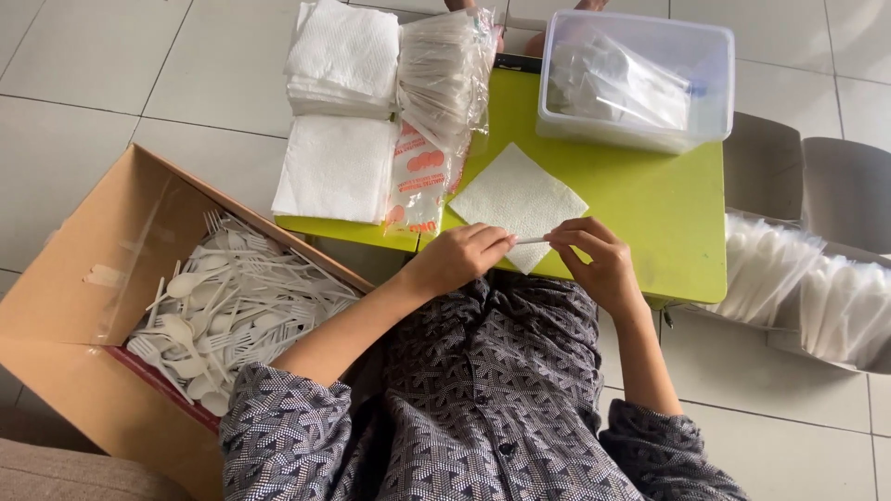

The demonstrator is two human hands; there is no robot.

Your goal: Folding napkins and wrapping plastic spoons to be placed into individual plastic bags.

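My left hand (461,256) and my right hand (594,255) meet at the near edge of a small lime-green table (650,204). Together they pinch a thin white stick-like piece (531,240), held level between the fingertips of both hands. It lies over the near corner of a white paper napkin (515,199) spread diamond-wise on the table. What the thin piece is exactly I cannot make out.
A stack of white napkins (342,102) and a plastic bag of slim packets (441,83) lie at the table's left. A clear plastic tub (640,79) stands at the back right. A cardboard box of white plastic forks and spoons (223,306) sits on the floor left. Bagged white items (807,288) lie right.
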